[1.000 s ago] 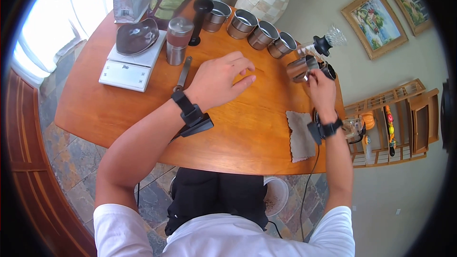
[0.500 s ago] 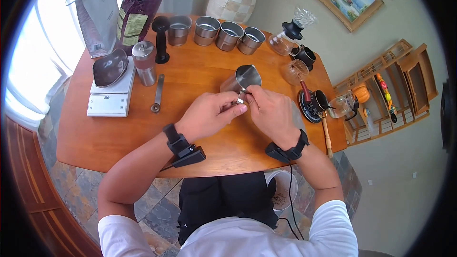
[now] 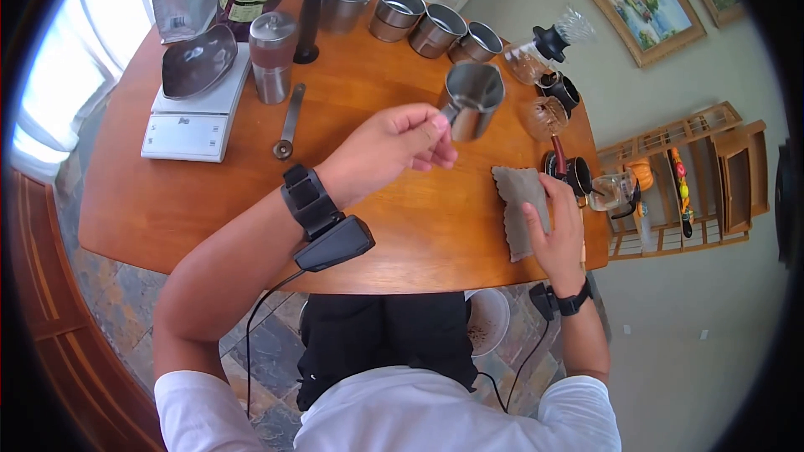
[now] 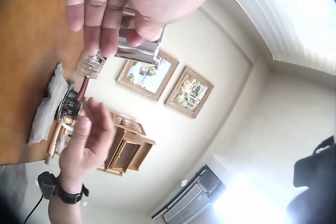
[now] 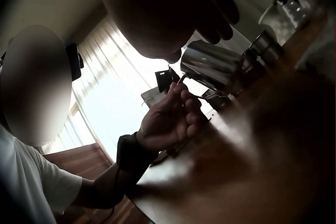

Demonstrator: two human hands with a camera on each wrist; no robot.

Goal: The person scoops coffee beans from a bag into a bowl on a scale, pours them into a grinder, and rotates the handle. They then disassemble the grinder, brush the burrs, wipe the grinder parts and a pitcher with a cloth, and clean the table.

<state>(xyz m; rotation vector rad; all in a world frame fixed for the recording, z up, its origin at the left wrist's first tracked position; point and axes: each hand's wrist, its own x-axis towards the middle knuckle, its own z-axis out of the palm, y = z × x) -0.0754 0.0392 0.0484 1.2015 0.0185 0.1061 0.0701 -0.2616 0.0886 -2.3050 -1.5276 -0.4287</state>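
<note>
A steel milk pitcher (image 3: 473,105) is held over the middle of the table by my left hand (image 3: 387,151), which pinches its handle between thumb and fingers. The right wrist view shows the shiny pitcher (image 5: 210,66) tilted in that grip. At the table's right side, my right hand (image 3: 559,230) has its fingers extended and holds nothing. It is right at the edge of a grey cloth (image 3: 512,216) with a scalloped border, overlapping it in the head view. In the left wrist view the right hand (image 4: 86,148) appears beside the cloth (image 4: 47,109).
Several steel cups (image 3: 398,12) line the back of the wooden table (image 3: 368,243). On the left are a scale (image 3: 188,130) bearing a dark dish (image 3: 199,63), a grinder (image 3: 272,67) and a measuring spoon (image 3: 291,121). Glassware (image 3: 544,117) and a black cup (image 3: 578,174) stand right.
The pitcher went from my right hand at the back right to both hands at its handle, and now only the left hand holds it. My right hand has moved over to the cloth.
</note>
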